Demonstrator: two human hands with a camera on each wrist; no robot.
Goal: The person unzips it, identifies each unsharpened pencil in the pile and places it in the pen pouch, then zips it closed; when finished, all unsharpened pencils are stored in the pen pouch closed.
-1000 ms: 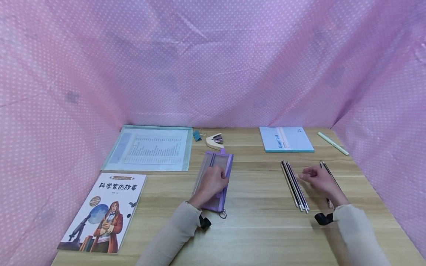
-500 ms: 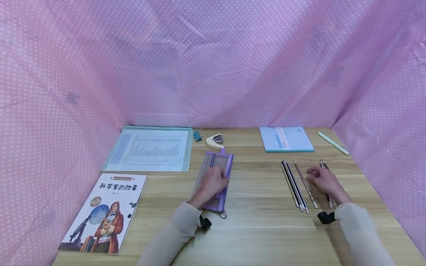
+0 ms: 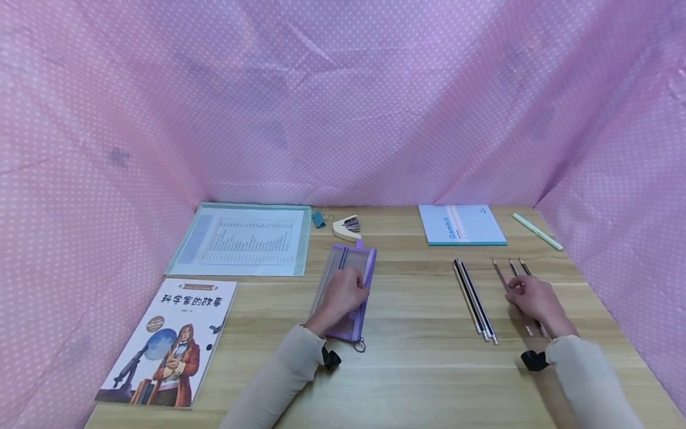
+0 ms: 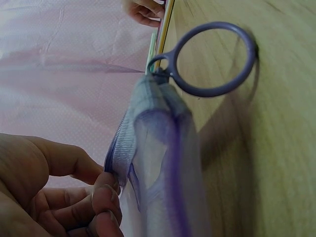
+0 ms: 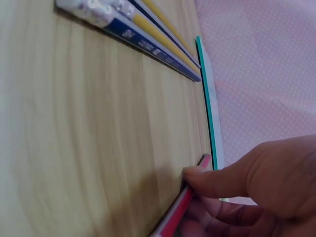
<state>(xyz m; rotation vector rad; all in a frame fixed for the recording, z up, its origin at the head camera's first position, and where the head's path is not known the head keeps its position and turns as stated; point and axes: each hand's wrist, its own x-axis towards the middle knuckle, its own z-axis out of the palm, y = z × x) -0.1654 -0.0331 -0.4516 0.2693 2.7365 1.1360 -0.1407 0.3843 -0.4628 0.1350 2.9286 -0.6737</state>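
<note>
My left hand (image 3: 340, 293) pinches the zipper edge of a purple see-through mesh pencil pouch (image 3: 370, 262), which lies on the table. A ring (image 4: 247, 64) hangs from the pouch's near end. My right hand (image 3: 536, 301) holds a red pencil (image 5: 178, 210) between thumb and fingers, its far end (image 3: 498, 271) showing past the hand. Two more pencils (image 3: 525, 266) lie close by, partly hidden under that hand. To its left rests a small group of dark striped pencils (image 3: 471, 301) with pale ends, side by side.
A blue notebook (image 3: 463, 225) and a pale green pen (image 3: 538, 231) lie at the back right. Behind the pouch are a cream stapler-like tool (image 3: 343, 229) and a teal binder clip (image 3: 318, 219). A document folder (image 3: 246, 238) and a book (image 3: 171, 339) lie left. Pink cloth walls surround the table.
The red pencil has come away from the left group and moved right with my right hand, beside the two other pencils. My left hand and the pouch have stayed put.
</note>
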